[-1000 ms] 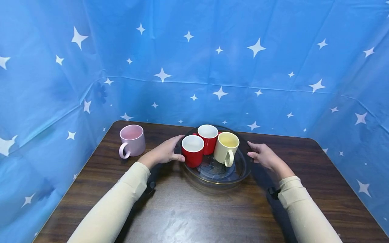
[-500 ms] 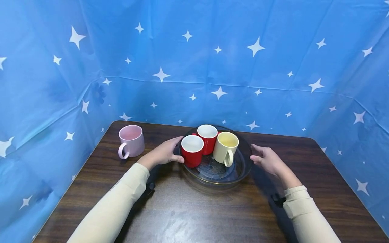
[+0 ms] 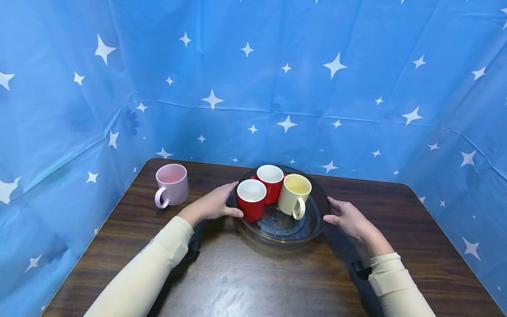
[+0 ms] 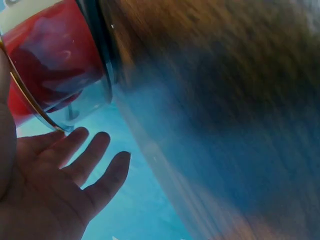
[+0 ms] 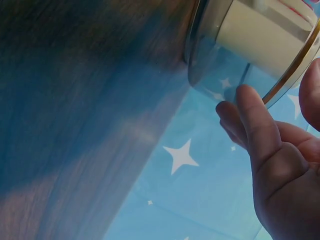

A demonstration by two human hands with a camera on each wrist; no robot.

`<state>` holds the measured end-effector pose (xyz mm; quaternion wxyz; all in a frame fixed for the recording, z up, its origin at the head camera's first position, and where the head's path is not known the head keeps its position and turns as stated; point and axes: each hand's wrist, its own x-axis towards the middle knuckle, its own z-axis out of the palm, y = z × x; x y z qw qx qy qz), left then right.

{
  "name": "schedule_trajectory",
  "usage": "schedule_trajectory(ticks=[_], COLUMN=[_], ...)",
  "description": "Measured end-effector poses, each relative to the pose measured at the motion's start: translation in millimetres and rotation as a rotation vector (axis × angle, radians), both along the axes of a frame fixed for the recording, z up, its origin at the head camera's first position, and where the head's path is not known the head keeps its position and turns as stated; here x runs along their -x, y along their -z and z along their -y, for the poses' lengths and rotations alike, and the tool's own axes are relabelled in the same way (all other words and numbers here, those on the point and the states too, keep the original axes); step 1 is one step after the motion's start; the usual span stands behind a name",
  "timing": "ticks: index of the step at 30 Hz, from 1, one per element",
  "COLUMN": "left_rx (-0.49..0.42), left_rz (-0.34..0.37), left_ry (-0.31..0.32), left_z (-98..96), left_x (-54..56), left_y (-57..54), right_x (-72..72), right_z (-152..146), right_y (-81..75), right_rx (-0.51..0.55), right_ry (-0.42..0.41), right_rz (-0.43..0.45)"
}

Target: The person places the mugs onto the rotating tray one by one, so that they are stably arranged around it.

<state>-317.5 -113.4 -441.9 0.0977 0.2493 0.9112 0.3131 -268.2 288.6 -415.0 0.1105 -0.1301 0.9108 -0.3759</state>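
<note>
A clear glass bowl (image 3: 277,225) with a gold-brown rim stands on the table, holding two red mugs, a front one (image 3: 251,207) and a rear one (image 3: 273,189), plus a cream mug (image 3: 291,200) whose handle faces me. At the bowl's left side is my left hand (image 3: 211,204), thumb near the front red mug; the left wrist view shows its fingers (image 4: 97,150) spread and loosely extended, fingertips right at the rim. On the opposite side, my right hand (image 3: 348,220) has nearly straight fingers (image 5: 255,112) against the glass wall and its thumb near the rim.
A pink mug (image 3: 173,187) stands at the back left of the dark wooden table (image 3: 245,281), left of my left hand. Behind and beside the table hangs a blue curtain (image 3: 253,79) with white stars.
My right hand has shifted slightly outward and toward me along the bowl's right side. My left hand stays at the left rim, its thumb slightly lower. Bowl and mugs keep their places.
</note>
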Motion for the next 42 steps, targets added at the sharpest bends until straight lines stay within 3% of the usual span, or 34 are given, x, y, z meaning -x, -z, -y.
schedule_trajectory(ticks=[9, 15, 22, 33, 42], left_rx=[0.068, 0.117, 0.103, 0.031, 0.026], left_rz=[0.010, -0.031, -0.093, -0.051, -0.058], left_ry=[-0.017, 0.013, -0.014, -0.076, -0.018], left_z=[-5.0, -2.9, 2.1, 6.5, 5.1], left_x=[-14.7, -19.6, -16.6, -6.3, 7.8], left_y=[-4.8, -13.2, -19.2, -22.6, -17.2], right_x=[2.2, 9.7, 21.8, 36.2, 46.3], right_z=[2, -1, -6, -11, -17], right_y=[-0.5, -0.9, 0.7, -2.0, -2.5], right_rx=[-0.050, -0.059, 0.048, 0.084, 0.066], right_ry=[0.019, 0.015, -0.013, -0.075, -0.091], right_rz=[0.026, 0.025, 0.097, 0.139, 0.147])
